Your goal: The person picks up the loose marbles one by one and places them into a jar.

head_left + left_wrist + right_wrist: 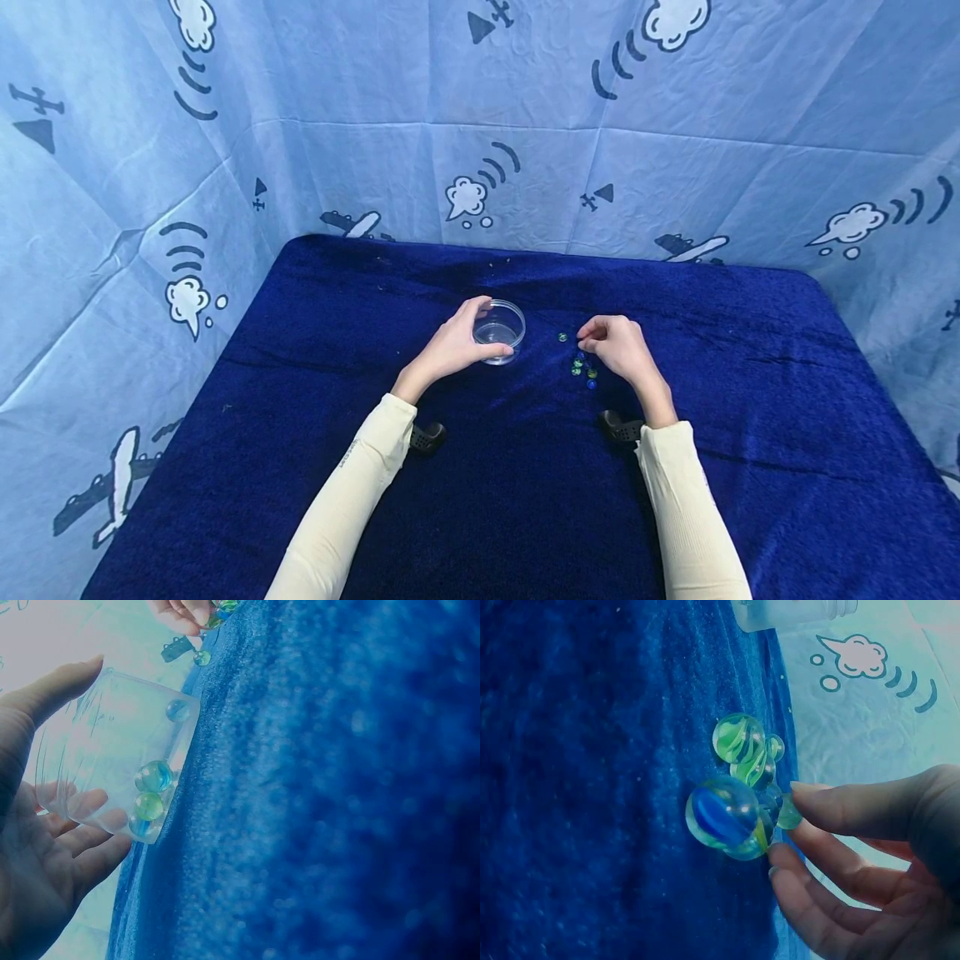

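Left hand point(453, 337) wrapped round the side of a clear jar point(498, 332) on the cloth-covered counter point(510, 483), few marbles inside point(154, 776). Right hand point(618, 346) at the loose marbles point(577, 367) beside the jar, thumb and fingertips nearly together; can't tell if one's pinched. Marbles: likely hard, slick, prone to roll; pinch across the middle. Jar looks light, stiffish, maybe slippery; hold by the wall.
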Demonstrator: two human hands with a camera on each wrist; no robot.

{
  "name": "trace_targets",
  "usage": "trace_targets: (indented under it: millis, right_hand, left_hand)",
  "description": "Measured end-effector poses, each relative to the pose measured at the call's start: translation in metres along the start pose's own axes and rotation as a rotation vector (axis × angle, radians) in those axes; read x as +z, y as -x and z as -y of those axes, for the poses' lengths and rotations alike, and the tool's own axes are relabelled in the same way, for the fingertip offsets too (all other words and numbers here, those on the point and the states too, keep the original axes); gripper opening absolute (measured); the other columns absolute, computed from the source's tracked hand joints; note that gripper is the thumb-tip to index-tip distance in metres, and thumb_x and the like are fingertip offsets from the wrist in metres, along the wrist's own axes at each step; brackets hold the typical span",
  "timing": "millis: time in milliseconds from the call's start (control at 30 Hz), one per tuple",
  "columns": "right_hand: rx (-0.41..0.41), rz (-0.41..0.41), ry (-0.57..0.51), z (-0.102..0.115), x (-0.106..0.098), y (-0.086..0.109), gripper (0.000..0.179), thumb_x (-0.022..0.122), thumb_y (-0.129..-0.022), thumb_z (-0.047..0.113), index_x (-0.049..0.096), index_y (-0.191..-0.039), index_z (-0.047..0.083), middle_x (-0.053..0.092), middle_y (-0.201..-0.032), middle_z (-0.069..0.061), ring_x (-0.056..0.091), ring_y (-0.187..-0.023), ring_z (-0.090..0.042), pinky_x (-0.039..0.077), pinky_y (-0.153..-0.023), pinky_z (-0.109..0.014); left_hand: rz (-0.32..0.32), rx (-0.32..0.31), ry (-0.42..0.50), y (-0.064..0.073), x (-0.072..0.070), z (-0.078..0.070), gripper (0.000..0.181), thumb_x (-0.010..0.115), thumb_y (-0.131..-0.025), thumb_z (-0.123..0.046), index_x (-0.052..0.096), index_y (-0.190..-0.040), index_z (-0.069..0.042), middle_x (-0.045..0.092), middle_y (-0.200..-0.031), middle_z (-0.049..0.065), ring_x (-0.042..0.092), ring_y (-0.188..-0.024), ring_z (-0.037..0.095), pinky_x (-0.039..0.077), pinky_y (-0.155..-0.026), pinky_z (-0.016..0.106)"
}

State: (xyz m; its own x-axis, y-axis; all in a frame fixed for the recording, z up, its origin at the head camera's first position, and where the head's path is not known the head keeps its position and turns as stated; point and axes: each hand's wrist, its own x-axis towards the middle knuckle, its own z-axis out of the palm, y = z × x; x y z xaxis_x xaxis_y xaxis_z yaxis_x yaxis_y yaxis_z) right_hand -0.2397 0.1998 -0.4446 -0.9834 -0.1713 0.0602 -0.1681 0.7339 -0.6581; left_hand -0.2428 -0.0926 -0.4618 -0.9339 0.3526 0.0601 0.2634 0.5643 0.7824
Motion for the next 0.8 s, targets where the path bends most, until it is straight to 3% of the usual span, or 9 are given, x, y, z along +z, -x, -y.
trace_targets:
  millis: [267, 433, 800]
  right_hand:
    - [-0.022, -0.108, -0.013, 0.011, -0.001, 0.000, 0.003, 0.077, -0.086, -0.001, 0.075, -0.089, -0.001, 0.076, -0.084, -0.014, 0.067, -0.074, -0.023, 0.046, -0.071, -0.036]
    - [-0.041, -0.130, -0.026, 0.022, 0.000, 0.000, 0.004, 0.076, -0.087, -0.001, 0.075, -0.090, -0.002, 0.076, -0.085, -0.016, 0.070, -0.078, -0.027, 0.048, -0.073, -0.037]
    - [-0.124, -0.185, -0.065, 0.049, 0.013, 0.001, 0.004, 0.077, -0.086, -0.001, 0.078, -0.089, -0.002, 0.076, -0.087, -0.015, 0.068, -0.077, -0.024, 0.047, -0.069, -0.027]
  left_hand:
    - [0.009, -0.006, 0.004, 0.001, -0.001, -0.002, 0.091, 0.085, -0.084, -0.042, 0.039, -0.155, -0.009, 0.050, -0.152, 0.010, 0.050, -0.138, 0.025, 0.040, -0.112, 0.043]
    - [0.011, -0.009, 0.002, 0.001, -0.001, -0.003, 0.092, 0.085, -0.084, -0.041, 0.038, -0.156, -0.009, 0.050, -0.152, 0.010, 0.050, -0.139, 0.025, 0.039, -0.113, 0.043]
    - [0.011, -0.009, 0.002, 0.001, -0.002, -0.004, 0.092, 0.085, -0.084, -0.042, 0.038, -0.156, -0.009, 0.049, -0.152, 0.011, 0.050, -0.138, 0.026, 0.040, -0.113, 0.043]
